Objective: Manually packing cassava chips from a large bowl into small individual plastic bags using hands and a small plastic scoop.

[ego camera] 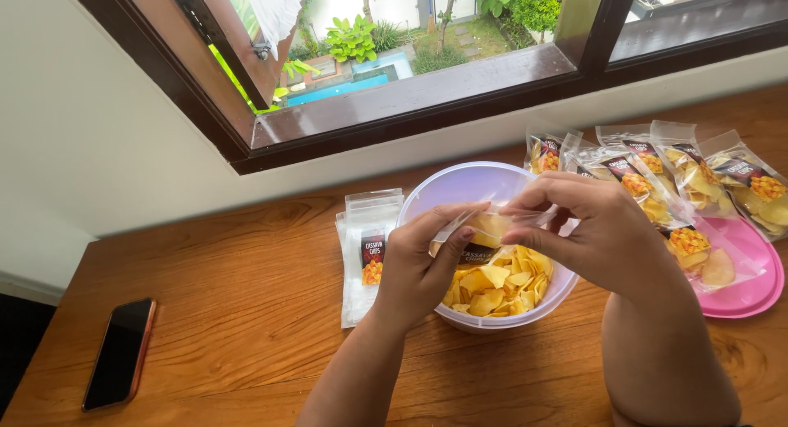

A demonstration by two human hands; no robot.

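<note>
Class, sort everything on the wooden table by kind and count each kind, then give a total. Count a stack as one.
Filled clear chip packets: about 6, overlapping
Clear packet held by both hands: 1
Stack of empty clear packets: 1
Round pale plastic tub of yellow chips: 1
Pink plastic lid: 1
Black phone: 1
Total: about 11

Two bare forearms enter from the bottom edge of the head view. No sleeves show on either arm up to the frame edge. The left hand (pixel 414 267) carries no ring, watch or bracelet on its visible surfaces; its thumbnail is short, rounded and tinted a pale pinkish tone. The right hand (pixel 603 230) is likewise free of jewellery, bands or gloves on the side shown. Its fingernails are turned away and cannot be assessed. No markings noted on either.
</note>
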